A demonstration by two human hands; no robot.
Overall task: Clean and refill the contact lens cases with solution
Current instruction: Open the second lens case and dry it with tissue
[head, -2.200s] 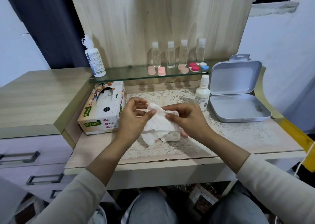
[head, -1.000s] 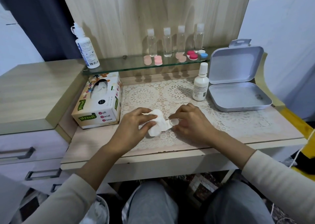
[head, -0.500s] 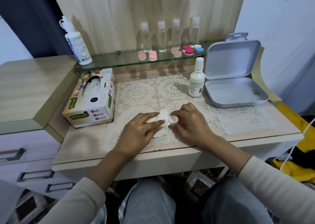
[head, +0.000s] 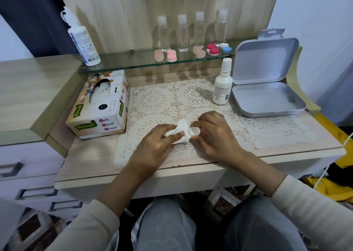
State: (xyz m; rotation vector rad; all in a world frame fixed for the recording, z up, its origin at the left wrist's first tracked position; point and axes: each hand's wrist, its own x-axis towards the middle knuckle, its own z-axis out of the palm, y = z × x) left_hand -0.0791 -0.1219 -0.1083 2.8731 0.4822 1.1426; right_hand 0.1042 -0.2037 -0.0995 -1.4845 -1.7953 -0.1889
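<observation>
My left hand [head: 154, 147] is shut on a crumpled white tissue [head: 180, 134] low over the lace mat [head: 257, 130]. My right hand [head: 215, 136] grips a small contact lens case [head: 195, 131]; one open white well faces up beside the tissue, and my fingers hide the remainder of it. More lens cases stand on the glass shelf [head: 124, 64]: a pink case [head: 171, 55], a red one [head: 212, 49] and a white-and-blue one [head: 225, 47]. A small white solution bottle [head: 222, 84] is upright on the mat beyond my right hand.
A tissue box [head: 99, 107] sits at the left of the mat. An open grey tin [head: 267, 97] lies at the right. Several clear bottles [head: 182, 33] line the shelf, and a large white bottle [head: 84, 44] stands at its left end. Drawers are at the lower left.
Both hands came down from mid-air to the mat with the tissue and case. The tissue is now bunched tighter. The view has tilted, so the desk sits higher in frame.
</observation>
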